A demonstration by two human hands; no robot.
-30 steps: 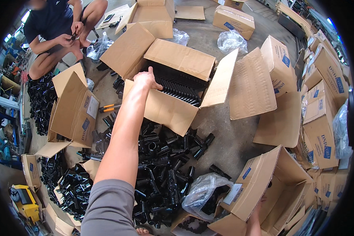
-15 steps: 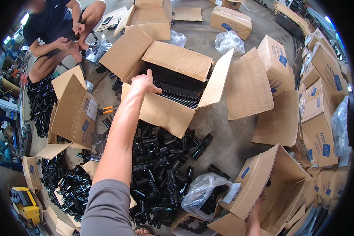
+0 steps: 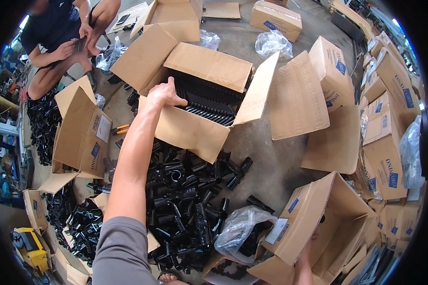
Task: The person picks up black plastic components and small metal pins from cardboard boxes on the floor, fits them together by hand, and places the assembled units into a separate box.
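Observation:
My left hand (image 3: 165, 94) is at the near left corner of an open cardboard box (image 3: 195, 130), closed over its rim. The thumb lies along the inner side and one finger points up; the other fingers are hidden. Rows of slim black parts (image 3: 209, 108) fill this box. At the lower right, my right hand (image 3: 308, 247) reaches into a tilted, open cardboard box (image 3: 297, 216). Its fingers are mostly hidden behind the box wall, beside a small dark thing I cannot make out. Between my arms lies a heap of black tubular clamp-like parts (image 3: 190, 199).
A clear plastic bag (image 3: 240, 228) lies beside the heap. Another open carton (image 3: 88, 137) stands left. Stacked cartons (image 3: 390, 142) line the right side. A co-worker (image 3: 57, 33) squats at the upper left, holding a dark part. A yellow case (image 3: 31, 247) sits lower left.
The whole view has shifted slightly, so most things sit a little further left and higher. Both my hands keep their places at the boxes. The co-worker's hands have turned the dark part.

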